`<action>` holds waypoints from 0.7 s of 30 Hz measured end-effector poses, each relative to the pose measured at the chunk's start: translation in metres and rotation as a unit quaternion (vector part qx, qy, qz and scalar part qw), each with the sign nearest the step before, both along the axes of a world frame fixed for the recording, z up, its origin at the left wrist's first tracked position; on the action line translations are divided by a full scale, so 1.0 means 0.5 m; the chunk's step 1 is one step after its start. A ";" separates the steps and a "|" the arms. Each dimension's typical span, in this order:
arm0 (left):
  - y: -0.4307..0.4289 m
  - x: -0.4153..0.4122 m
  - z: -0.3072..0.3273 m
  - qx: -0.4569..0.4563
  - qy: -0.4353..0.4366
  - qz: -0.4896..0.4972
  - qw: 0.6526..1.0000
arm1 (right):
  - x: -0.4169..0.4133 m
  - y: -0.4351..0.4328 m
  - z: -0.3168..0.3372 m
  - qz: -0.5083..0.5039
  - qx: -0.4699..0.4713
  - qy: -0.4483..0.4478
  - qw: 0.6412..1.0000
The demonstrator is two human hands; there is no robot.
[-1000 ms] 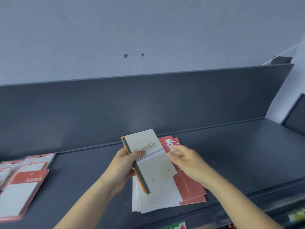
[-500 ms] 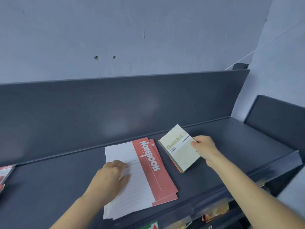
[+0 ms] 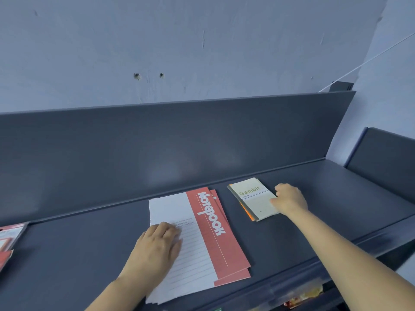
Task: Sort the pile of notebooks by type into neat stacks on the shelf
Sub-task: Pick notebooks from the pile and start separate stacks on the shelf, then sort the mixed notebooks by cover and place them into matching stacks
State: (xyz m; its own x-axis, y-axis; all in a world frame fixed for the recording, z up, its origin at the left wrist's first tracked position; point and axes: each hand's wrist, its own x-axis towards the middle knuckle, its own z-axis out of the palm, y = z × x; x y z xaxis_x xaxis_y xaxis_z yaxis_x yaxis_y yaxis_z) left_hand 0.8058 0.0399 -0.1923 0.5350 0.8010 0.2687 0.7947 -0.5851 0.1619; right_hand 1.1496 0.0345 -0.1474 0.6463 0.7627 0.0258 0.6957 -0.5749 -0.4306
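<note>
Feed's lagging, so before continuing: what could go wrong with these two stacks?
The Notebook stack under the left hand is fanned and lies near the front edge of the shelf; a push could slide copies off. The Gambit notebook gripped by the right hand sits skewed over an orange-edged notebook, so that pile may end uneven.

This looks like a stationery shop. A dark metal display shelf (image 3: 314, 198) with a tall back panel (image 3: 157, 142) stands against a bare painted wall (image 3: 202, 41), and a second unit (image 3: 386, 158) adjoins it at the right. Stock lies on it in multiples: red-and-white notebooks (image 3: 208, 232), small Gambit notebooks (image 3: 251, 198) and red packets (image 3: 9, 234) at the left edge. More packaged goods (image 3: 303, 297) show on the tier below.
</note>
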 end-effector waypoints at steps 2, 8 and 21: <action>0.000 0.000 0.001 -0.013 -0.001 0.007 1.000 | -0.012 0.003 0.007 0.015 -0.004 -0.046 0.999; 0.000 -0.021 0.023 -0.045 0.024 -0.002 0.999 | -0.088 0.033 0.037 0.128 0.055 -0.061 0.988; -0.118 -0.497 0.168 0.070 0.032 0.187 0.979 | -0.476 0.055 0.100 0.376 0.110 -0.046 0.919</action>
State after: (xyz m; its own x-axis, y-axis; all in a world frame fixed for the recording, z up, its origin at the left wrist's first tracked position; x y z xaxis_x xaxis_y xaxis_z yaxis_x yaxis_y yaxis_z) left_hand 0.5574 -0.0190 -0.1084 0.2311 0.9019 0.3649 0.9634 -0.2644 0.0434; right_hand 0.9117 0.0621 -0.0975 -0.0734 0.9627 0.2603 0.9001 0.1764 -0.3984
